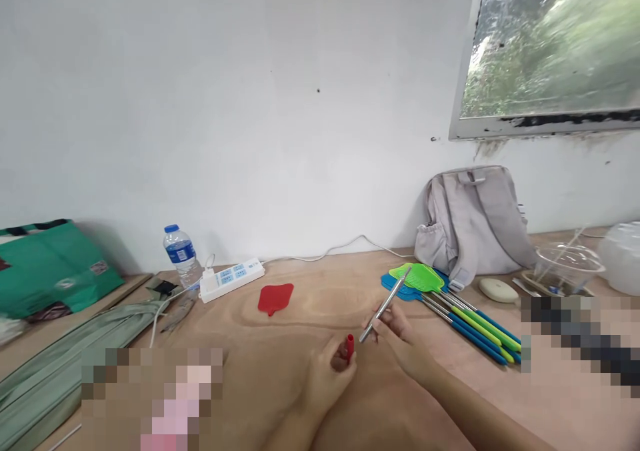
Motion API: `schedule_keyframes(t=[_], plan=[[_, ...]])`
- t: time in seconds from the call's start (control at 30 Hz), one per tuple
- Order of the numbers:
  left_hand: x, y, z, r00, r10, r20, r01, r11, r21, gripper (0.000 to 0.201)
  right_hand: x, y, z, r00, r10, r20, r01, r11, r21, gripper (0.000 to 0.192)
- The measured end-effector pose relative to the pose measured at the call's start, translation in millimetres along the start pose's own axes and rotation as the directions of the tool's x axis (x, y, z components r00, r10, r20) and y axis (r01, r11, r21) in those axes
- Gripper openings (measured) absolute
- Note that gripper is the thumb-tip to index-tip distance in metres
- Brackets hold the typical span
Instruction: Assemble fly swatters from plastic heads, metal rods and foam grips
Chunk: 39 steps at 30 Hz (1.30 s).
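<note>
Between thumb and fingers, my left hand (330,377) grips a red tubular handle (350,348), its open end facing up. My right hand (397,337) pinches a slim silver metal rod (385,304), which slants up to the right. The rod's lower end is close to the mouth of the red handle, with a small gap between them. Beyond my left hand, a red fly swatter head (275,298) lies flat on the table. To the right of my right hand, several fly swatters with green heads (419,277) and blue heads (403,287) lie in a pile.
A white power strip (233,280) and a water bottle (182,256) stand at the back left, near a green bag (57,267). At the back right are a grey backpack (473,224), a soap-like oval object (499,290) and a clear plastic bowl (570,261). Pixelated patches cover both front sides.
</note>
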State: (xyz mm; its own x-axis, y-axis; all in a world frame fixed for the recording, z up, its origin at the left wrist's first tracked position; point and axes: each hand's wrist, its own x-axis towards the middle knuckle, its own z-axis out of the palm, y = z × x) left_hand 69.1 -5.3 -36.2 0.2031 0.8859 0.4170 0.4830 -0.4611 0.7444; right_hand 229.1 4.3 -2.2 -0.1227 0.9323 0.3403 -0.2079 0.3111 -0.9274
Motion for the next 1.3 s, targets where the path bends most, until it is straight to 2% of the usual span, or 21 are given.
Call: schedule_keyframes(t=[0.13,0.27,0.37,0.47,0.6,0.7,0.77,0.87,1.0,1.1,1.17,1.3], plan=[[-0.4,0.2,-2.5,1.0,0.016,0.013,-0.016,1.0,-0.007,0.012,7.4,-18.8,12.7,0.983,-0.067,0.171,0.103,0.973,-0.206,0.016],[0.2,0.5,-1.7,1.0,0.012,0.024,-0.011,1.0,-0.025,0.013,12.1,-27.3,10.6,0.961,-0.046,0.273,0.169,0.878,-0.448,0.012],[1.0,0.9,-0.2,1.0,-0.008,0.023,0.009,0.999,-0.043,0.017,14.4,-31.3,8.4,0.957,-0.026,0.29,0.176,0.846,-0.504,0.011],[2.0,1.1,2.0,0.997,-0.045,0.056,0.049,0.996,-0.078,0.021,16.7,-31.4,7.5,0.956,-0.028,0.291,0.176,0.85,-0.497,0.009],[4.0,2.5,6.0,0.994,-0.089,0.07,0.094,0.992,-0.08,0.028,22.4,-19.7,2.7,0.972,-0.036,0.233,0.129,0.908,-0.398,0.009],[6.6,5.1,7.8,0.996,-0.041,0.074,0.044,0.998,-0.043,0.031,29.9,-5.1,-5.0,0.993,-0.006,0.122,0.037,0.967,-0.253,0.011],[8.0,6.7,8.0,0.998,-0.003,0.069,0.005,1.0,-0.027,0.032,35.1,4.2,-10.9,0.997,0.069,0.045,-0.063,0.99,-0.126,0.015],[8.4,8.1,7.0,0.999,-0.012,0.041,0.012,1.0,0.004,0.033,40.4,16.2,-18.7,0.974,0.219,-0.056,-0.214,0.973,0.086,0.021],[5.6,9.4,4.2,0.996,-0.027,0.086,0.024,0.999,0.035,0.035,43.3,30.1,-27.3,0.909,0.392,-0.142,-0.325,0.88,0.347,0.018],[1.3,8.8,1.3,0.992,-0.041,0.118,0.033,0.997,0.073,0.035,47.0,38.9,-37.0,0.86,0.447,-0.245,-0.284,0.819,0.498,0.01],[-2.7,7.3,-0.5,0.989,-0.046,0.137,0.031,0.994,0.108,0.034,49.5,44.2,-45.8,0.847,0.441,-0.296,-0.222,0.8,0.558,0.008],[-10.6,5.5,1.5,0.987,-0.031,0.155,0.011,0.991,0.131,0.033,47.8,57.0,-57.2,0.875,0.344,-0.34,-0.099,0.816,0.569,0.024]])
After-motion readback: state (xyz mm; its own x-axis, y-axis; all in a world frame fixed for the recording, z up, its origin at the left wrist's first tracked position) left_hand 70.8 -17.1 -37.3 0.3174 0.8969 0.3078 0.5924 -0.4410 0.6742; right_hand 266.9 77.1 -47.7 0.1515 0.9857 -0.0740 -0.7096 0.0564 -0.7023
